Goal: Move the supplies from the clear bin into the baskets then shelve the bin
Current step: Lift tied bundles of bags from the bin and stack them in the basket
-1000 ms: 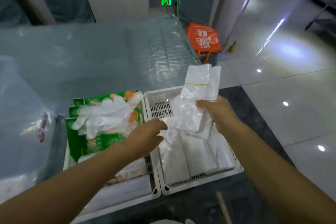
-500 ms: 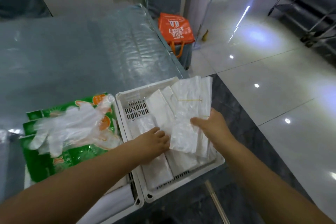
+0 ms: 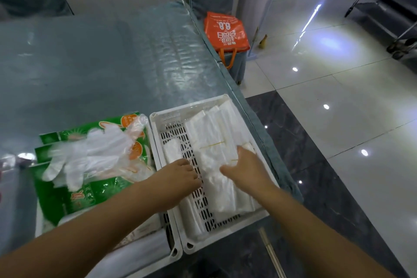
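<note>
A white slotted basket [image 3: 156, 119] stands at the table's right edge. Inside lie flat bundles of clear plastic bags [image 3: 211, 133], one with a rubber band around it. My right hand [image 3: 246, 170] lies on this bundle, fingers closed over its near part, pressing it down into the basket. My left hand [image 3: 178, 178] rests with bent fingers on the basket's slotted floor, touching the bundle's left edge. A smaller bag bundle [image 3: 172, 151] lies just beyond it. A second white basket [image 3: 174, 253] on the left holds green packets [image 3: 90, 196] with clear gloves [image 3: 90, 156] on top.
The table [image 3: 90, 63] is covered by a shiny plastic sheet. An orange shopping bag [image 3: 225, 31] stands on the floor past the table's far right corner. A metal rack [image 3: 383, 13] is at the top right. Glossy tiled floor lies to the right.
My right hand has lowered the bag bundle from mid-air down into the right basket. My left hand has moved into that basket beside it. The camera has tilted down and to the right.
</note>
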Motion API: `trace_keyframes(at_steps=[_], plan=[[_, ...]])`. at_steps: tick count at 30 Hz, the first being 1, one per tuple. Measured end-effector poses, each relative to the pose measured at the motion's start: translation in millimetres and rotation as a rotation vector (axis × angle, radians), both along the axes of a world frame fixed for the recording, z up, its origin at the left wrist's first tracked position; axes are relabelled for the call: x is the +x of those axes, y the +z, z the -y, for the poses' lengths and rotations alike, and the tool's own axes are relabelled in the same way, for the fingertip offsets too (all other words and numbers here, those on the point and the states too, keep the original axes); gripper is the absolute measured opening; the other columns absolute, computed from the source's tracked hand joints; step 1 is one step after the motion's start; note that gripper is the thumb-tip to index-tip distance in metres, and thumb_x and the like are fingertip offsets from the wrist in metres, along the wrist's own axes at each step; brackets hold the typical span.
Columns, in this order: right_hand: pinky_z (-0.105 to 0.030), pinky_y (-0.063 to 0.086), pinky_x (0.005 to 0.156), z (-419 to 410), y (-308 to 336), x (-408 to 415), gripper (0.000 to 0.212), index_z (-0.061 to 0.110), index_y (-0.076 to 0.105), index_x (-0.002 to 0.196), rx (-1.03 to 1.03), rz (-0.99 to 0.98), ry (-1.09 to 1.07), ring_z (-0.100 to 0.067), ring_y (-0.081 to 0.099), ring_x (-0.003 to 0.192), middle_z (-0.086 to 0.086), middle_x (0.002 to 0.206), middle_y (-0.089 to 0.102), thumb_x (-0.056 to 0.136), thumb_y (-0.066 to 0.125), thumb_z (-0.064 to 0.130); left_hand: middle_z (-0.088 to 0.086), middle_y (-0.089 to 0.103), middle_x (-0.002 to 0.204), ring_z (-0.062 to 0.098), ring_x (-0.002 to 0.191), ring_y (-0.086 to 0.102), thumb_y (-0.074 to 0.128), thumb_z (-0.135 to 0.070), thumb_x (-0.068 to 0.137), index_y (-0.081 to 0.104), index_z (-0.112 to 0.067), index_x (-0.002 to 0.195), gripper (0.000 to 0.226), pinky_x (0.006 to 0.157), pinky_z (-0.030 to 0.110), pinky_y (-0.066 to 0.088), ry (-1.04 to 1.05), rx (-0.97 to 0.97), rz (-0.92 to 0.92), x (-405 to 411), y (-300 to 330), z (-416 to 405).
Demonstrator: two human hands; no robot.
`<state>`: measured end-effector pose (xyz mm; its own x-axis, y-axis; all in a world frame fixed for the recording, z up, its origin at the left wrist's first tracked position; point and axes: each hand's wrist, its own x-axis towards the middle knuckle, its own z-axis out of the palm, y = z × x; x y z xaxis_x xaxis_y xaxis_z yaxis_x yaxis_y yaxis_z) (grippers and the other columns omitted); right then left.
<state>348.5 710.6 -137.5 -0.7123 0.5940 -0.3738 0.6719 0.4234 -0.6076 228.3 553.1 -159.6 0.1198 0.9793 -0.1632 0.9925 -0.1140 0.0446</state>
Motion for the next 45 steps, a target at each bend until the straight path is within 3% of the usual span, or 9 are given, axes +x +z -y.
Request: trace_keyframes(at_steps=[7,13,19,23,29,33,36,40,45], plan=[[-0.033,0.052,0.076,45,-40,-16,0.029,0.023,0.057,0.100,-0.044,0.082,0.214,-0.014,0.061,0.081,0.003,0.092,0.065,0.076,0.061,0.038,-0.010,0.065,0.074,0.011,0.077,0.063,0.074,-0.008,0.051,0.064,-0.026,0.075,0.032,0.099,0.038,0.046,0.072,0.125,0.114,0,4,22],[-0.025,0.046,0.067,43,-42,-16,0.031,0.023,0.051,0.102,-0.111,0.052,0.214,-0.011,0.060,0.079,0.004,0.091,0.063,0.082,0.057,0.045,-0.012,0.070,0.094,0.006,0.093,0.064,0.078,-0.018,0.051,0.069,-0.029,0.095,0.047,0.104,0.035,0.036,0.113,0.100,0.115,3,-3,25],[-0.018,0.032,0.050,39,-42,1,0.015,0.023,0.046,0.081,-0.030,-0.008,0.150,-0.002,0.044,0.058,0.010,0.065,0.047,0.095,0.040,0.022,-0.006,0.065,0.119,0.010,0.090,0.065,0.078,-0.013,0.046,0.061,-0.022,0.118,0.075,0.095,0.034,0.048,0.103,0.124,0.085,4,-6,18],[-0.026,0.036,0.054,42,-41,-5,0.025,0.022,0.037,0.069,-0.077,-0.005,0.167,-0.008,0.040,0.056,0.007,0.063,0.045,0.094,0.042,0.018,-0.006,0.066,0.103,0.014,0.085,0.062,0.073,-0.016,0.050,0.063,-0.021,0.112,0.063,0.091,0.029,0.051,0.090,0.135,0.041,5,-5,13],[-0.028,0.036,0.062,42,-33,-2,0.008,0.021,0.050,0.097,0.401,0.093,0.310,-0.016,0.050,0.079,0.004,0.088,0.057,0.092,0.044,0.025,-0.004,0.066,0.106,0.016,0.090,0.062,0.077,-0.017,0.051,0.063,-0.020,0.114,0.065,0.096,0.033,0.048,0.110,0.102,-0.020,10,-7,8],[-0.030,0.038,0.077,26,-32,14,0.027,0.019,0.053,0.114,0.645,0.138,0.235,-0.018,0.046,0.093,0.000,0.109,0.055,0.088,0.052,0.029,0.003,0.046,0.142,0.022,0.126,0.045,0.063,-0.010,0.075,0.034,-0.018,0.140,0.071,0.114,0.042,0.010,0.131,-0.006,-0.069,14,-11,8],[-0.034,0.036,0.082,20,-38,20,0.034,0.020,0.054,0.105,0.690,0.224,0.180,-0.019,0.044,0.094,0.001,0.103,0.053,0.084,0.052,0.047,0.007,0.018,0.156,0.028,0.143,0.009,0.042,-0.009,0.089,0.014,-0.017,0.146,0.064,0.104,0.045,-0.024,0.167,-0.052,-0.047,13,-17,6],[-0.036,0.032,0.080,24,-45,16,0.037,0.020,0.058,0.094,0.711,0.282,0.164,-0.020,0.043,0.091,0.000,0.095,0.054,0.082,0.053,0.054,0.011,-0.002,0.157,0.029,0.142,-0.015,0.032,-0.016,0.091,-0.001,-0.015,0.146,0.064,0.098,0.045,-0.032,0.173,-0.084,-0.050,20,-25,1],[-0.037,0.033,0.075,27,-47,14,0.016,0.019,0.062,0.080,0.707,0.164,0.057,-0.022,0.046,0.084,-0.001,0.085,0.057,0.079,0.061,0.035,0.011,-0.012,0.156,0.025,0.136,-0.026,0.025,-0.024,0.093,-0.011,-0.016,0.145,0.063,0.100,0.044,-0.031,0.182,-0.082,-0.049,24,-35,-4]])
